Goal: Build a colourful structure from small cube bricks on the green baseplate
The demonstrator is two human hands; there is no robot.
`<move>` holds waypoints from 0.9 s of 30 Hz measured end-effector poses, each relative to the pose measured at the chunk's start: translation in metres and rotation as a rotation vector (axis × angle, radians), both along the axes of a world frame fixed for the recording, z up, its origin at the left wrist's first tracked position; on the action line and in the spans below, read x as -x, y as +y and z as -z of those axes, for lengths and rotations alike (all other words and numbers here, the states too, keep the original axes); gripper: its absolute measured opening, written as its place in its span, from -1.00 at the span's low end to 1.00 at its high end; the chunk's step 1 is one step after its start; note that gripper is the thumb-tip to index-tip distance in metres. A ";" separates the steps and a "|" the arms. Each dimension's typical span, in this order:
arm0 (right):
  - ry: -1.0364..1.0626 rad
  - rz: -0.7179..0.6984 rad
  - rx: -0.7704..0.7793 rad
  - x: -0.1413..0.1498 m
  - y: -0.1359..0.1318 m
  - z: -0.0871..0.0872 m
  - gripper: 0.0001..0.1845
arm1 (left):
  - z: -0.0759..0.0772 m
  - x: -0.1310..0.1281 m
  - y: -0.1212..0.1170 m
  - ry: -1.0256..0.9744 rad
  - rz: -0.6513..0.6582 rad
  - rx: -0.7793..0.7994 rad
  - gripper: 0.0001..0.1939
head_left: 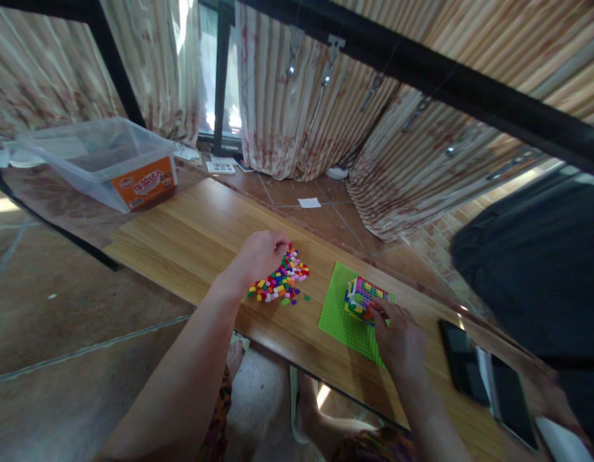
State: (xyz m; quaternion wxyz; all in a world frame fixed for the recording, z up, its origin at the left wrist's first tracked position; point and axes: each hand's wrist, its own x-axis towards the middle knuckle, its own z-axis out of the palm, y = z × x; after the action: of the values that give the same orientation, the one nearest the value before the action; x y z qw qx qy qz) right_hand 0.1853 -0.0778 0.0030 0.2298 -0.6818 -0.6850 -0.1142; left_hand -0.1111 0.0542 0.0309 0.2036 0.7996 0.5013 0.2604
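Note:
My left hand [264,251] is at the far edge of a pile of small multicoloured toy bricks [280,287]. Its fingers are pinched together, and a red brick shows near the fingertips; whether it is in the pinch is unclear. A box-like brick structure [361,296], with a pink, studded top and mixed-colour walls, sits on a green studded baseplate [334,305]. My right hand [400,330] has its thumb and fingers curled round the structure's near right corner. The palm and fingers hide that corner and part of the baseplate.
The pile and baseplate are on a long wooden table [195,221]. A clear plastic tub [101,157] with an orange label stands past its left end. Toward the right end lie a dark tablet [463,362] and a dark phone-like device [512,401]. A black bar [422,80] crosses above.

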 end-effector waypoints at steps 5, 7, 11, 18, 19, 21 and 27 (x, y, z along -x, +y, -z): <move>0.038 0.047 -0.017 0.000 -0.001 0.005 -0.61 | -0.002 0.000 -0.001 -0.004 -0.002 -0.009 -0.74; 0.062 0.050 -0.030 0.000 -0.001 0.006 -0.62 | -0.002 0.000 -0.001 -0.002 0.002 -0.008 -0.74; 0.086 0.044 -0.042 -0.001 0.000 0.008 -0.64 | 0.000 0.001 0.000 -0.007 0.000 -0.003 -0.75; 0.105 0.084 -0.053 0.001 -0.005 0.007 -0.64 | 0.002 0.001 0.001 -0.001 0.015 -0.016 -0.74; 0.118 0.100 -0.054 0.001 -0.006 0.007 -0.63 | 0.001 0.001 0.000 0.003 0.017 -0.017 -0.74; 0.162 0.133 -0.060 0.000 -0.007 0.007 -0.62 | 0.000 0.001 -0.001 0.008 0.017 -0.017 -0.74; 0.329 0.297 -0.073 -0.006 -0.001 0.011 -0.51 | -0.003 0.001 -0.003 0.019 0.014 0.000 -0.73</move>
State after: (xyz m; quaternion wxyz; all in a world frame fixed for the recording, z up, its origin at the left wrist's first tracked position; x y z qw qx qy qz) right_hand 0.1911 -0.0788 -0.0077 0.3435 -0.7760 -0.5257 -0.0589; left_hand -0.1121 0.0516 0.0341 0.2006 0.8056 0.4975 0.2514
